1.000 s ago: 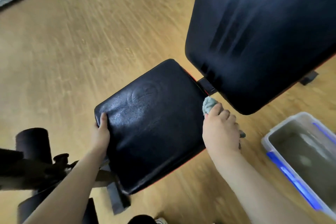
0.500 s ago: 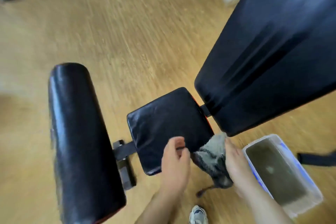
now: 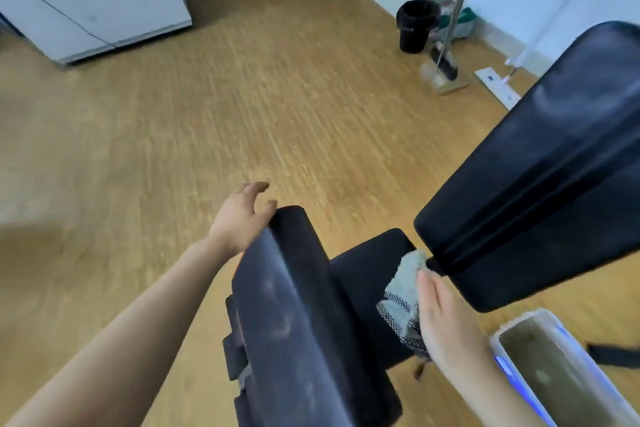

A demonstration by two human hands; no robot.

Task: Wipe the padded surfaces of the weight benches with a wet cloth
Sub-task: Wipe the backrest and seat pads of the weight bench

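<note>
Two containers show. At 1 o'clock a black bin (image 3: 414, 26) stands by the far wall with a dark liner; its contents cannot be made out. At 4 o'clock a clear plastic tub (image 3: 519, 321) sits on the wooden floor (image 3: 173, 149), holding murky grey-brown water (image 3: 554, 374).

The left hand (image 3: 242, 215), at 8 o'clock, is released, fingers spread and loose, beside the far end of the roller pad (image 3: 304, 305); whether it touches cannot be told. The roller pad runs down to 6 o'clock. To its right lies the seat pad (image 3: 363, 274), partly hidden behind it.

The cloth (image 3: 405, 288), pale grey-green with a dark mesh patch, is over the seat pad's right edge at 5 o'clock, just below the backrest pad (image 3: 536, 211). It lies at 10 o'clock of the right hand (image 3: 446, 322), which grasps it against the palm side, fingers nearly straight, thumb hidden by the fabric.

Count: two hands, one cloth, three black pads, one tub, one bin.
</note>
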